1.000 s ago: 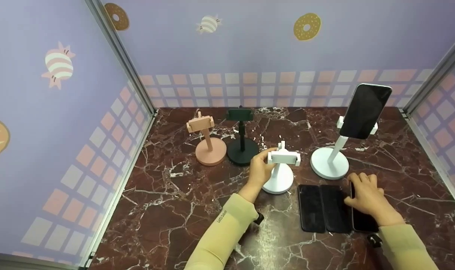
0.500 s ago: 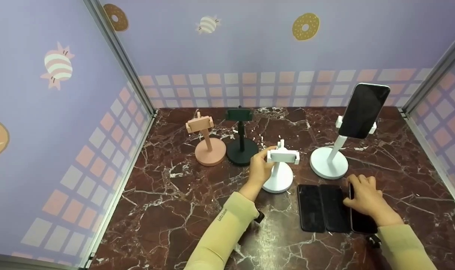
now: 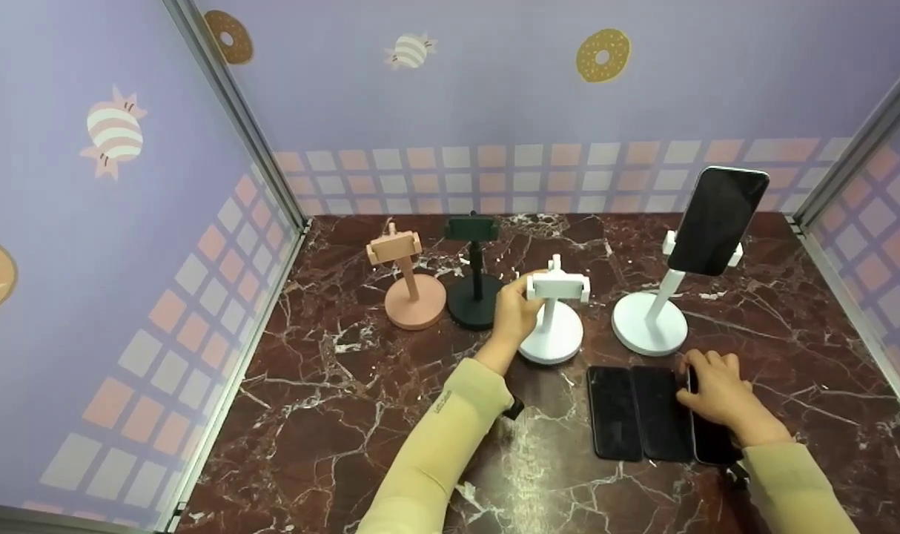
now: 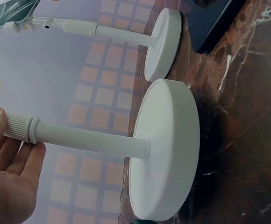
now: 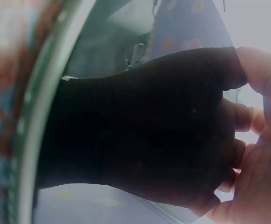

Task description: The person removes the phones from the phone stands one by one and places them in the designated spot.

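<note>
My left hand holds a white phone stand by its post, just under the clamp. In the left wrist view, thumb and fingers wrap the ribbed collar, and the round base is close over the tabletop. My right hand grips the rightmost phone of a row, thumb at its left side and fingers over its far end. The right wrist view has a dark reflection of the hand in its glossy screen. Two black phones, one in the middle and one at left, lie beside it.
Another white stand at right carries an upright, tilted phone. A pink stand and a black stand stand behind my left hand. Patterned walls enclose the marble-look table.
My left hand has shifted the held white stand upward in the head view, closer to the black stand's level. The right hand and its phone have barely moved, slightly left.
</note>
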Demonstrator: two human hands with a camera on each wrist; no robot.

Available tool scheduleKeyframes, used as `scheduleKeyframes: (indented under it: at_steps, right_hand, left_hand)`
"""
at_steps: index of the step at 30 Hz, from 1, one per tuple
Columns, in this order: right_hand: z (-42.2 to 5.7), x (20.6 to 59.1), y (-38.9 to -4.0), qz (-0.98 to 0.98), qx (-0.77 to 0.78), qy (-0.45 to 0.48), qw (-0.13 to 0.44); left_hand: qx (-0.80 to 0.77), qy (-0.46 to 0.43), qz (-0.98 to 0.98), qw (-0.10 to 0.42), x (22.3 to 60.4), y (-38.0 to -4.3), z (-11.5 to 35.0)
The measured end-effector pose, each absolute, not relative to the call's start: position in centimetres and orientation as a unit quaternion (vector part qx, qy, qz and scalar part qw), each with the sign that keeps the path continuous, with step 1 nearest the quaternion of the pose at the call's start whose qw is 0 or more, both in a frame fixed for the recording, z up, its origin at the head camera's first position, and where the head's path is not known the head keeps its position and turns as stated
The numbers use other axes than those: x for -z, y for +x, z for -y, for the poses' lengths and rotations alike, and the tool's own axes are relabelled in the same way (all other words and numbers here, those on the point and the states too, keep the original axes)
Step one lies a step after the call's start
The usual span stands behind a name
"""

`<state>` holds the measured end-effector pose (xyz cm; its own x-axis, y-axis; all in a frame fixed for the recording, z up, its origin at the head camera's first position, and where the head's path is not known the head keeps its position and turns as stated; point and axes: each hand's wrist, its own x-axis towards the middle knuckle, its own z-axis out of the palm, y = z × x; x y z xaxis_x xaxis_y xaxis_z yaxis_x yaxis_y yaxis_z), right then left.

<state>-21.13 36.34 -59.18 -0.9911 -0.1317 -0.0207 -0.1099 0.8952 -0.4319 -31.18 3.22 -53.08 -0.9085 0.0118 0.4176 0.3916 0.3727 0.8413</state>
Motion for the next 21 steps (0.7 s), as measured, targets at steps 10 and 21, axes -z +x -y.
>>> scheduleKeyframes:
  at_steps: [10,21]
  right_hand:
    - [-36.3,59.4,-21.3,-0.973,0.22,-0.051,0.041]
    - [-35.7,59.7,-21.7,-0.972,0.226,-0.039,0.053]
  left_hand:
    - [0.557,-0.091,0.811,0.158,52.5,-33.4,-3.1]
    - [0.574,-0.087,0.802,0.138,52.2,-35.2,-3.3]
